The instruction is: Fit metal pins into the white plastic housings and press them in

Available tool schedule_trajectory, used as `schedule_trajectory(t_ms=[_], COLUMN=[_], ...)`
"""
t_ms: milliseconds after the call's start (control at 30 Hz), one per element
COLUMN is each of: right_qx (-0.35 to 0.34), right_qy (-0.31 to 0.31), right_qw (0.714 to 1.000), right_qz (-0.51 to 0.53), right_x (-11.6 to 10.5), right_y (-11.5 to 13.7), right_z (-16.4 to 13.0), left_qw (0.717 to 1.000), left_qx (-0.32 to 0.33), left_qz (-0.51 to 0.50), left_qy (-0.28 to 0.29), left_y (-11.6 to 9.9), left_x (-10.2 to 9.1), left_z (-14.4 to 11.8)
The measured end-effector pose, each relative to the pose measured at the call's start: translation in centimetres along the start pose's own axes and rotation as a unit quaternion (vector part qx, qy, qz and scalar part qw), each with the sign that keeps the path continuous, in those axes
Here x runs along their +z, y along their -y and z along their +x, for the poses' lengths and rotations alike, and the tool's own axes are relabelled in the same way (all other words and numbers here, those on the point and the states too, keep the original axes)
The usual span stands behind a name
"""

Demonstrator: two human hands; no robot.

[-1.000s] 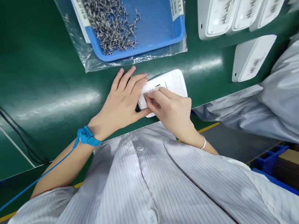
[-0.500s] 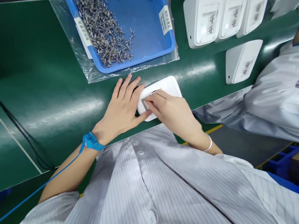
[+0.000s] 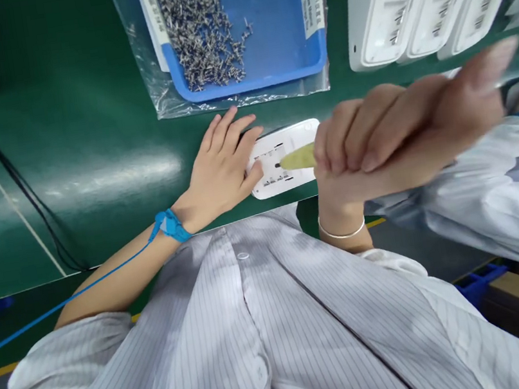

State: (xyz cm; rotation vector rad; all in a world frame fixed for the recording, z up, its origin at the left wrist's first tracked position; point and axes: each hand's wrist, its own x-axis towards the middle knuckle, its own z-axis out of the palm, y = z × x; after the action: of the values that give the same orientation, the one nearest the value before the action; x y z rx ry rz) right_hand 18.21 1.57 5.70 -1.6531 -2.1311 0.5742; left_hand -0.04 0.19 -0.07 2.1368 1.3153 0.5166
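White, the housing (image 3: 269,168) lay on the green table (image 3: 85,136), the left hand (image 3: 221,168) fanned out and touching its left end and the right hand (image 3: 378,138), apart from the left, clenched round a yellow tool (image 3: 300,158) at the housing's right, with a blue tray (image 3: 275,36) beyond it.

Blue bin (image 3: 274,30) label (image 3: 312,8): "Raw Material Storage Box" (Chinese alongside)

- Glossy dark-green worktop (image 3: 77,118)
- Clear plastic bag (image 3: 162,102) under blue plastic bin (image 3: 278,39)
- White rounded plastic housing (image 3: 294,138) near front edge
- Three white wedge-shaped housings (image 3: 379,14), right
- Black cables (image 3: 6,165), left
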Motion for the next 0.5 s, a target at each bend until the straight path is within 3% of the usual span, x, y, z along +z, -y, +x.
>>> schedule_trajectory(t_ms=[67,133,200,300,400,500], right_qx=[-0.01,-0.04,-0.075,-0.1,-0.123,-0.157], right_qy=[-0.06,-0.124,-0.172,-0.23,-0.262,-0.238], right_qw=[0.984,0.93,0.871,0.813,0.789,0.769], right_qz=[0.166,0.343,0.454,0.526,0.541,0.572], right_x=[0.4,0.8,1.3,2.0,2.3,2.3], right_y=[0.1,0.3,1.0,2.9,4.0,3.2], right_z=[1.4,2.6,3.5,4.3,4.6,5.2], left_qw=[1.0,1.0,0.999,0.999,0.999,0.999], left_qx=[-0.006,-0.014,-0.022,-0.028,-0.03,-0.03], left_qz=[-0.011,-0.016,-0.014,-0.011,-0.005,0.0], left_qy=[0.011,0.02,0.027,0.025,0.021,0.023], left_y=[0.0,-0.1,-0.2,-0.4,-0.5,-0.6], left_x=[0.0,-0.1,-0.1,0.0,0.1,0.2], left_z=[0.0,0.0,0.0,0.0,0.1,0.1])
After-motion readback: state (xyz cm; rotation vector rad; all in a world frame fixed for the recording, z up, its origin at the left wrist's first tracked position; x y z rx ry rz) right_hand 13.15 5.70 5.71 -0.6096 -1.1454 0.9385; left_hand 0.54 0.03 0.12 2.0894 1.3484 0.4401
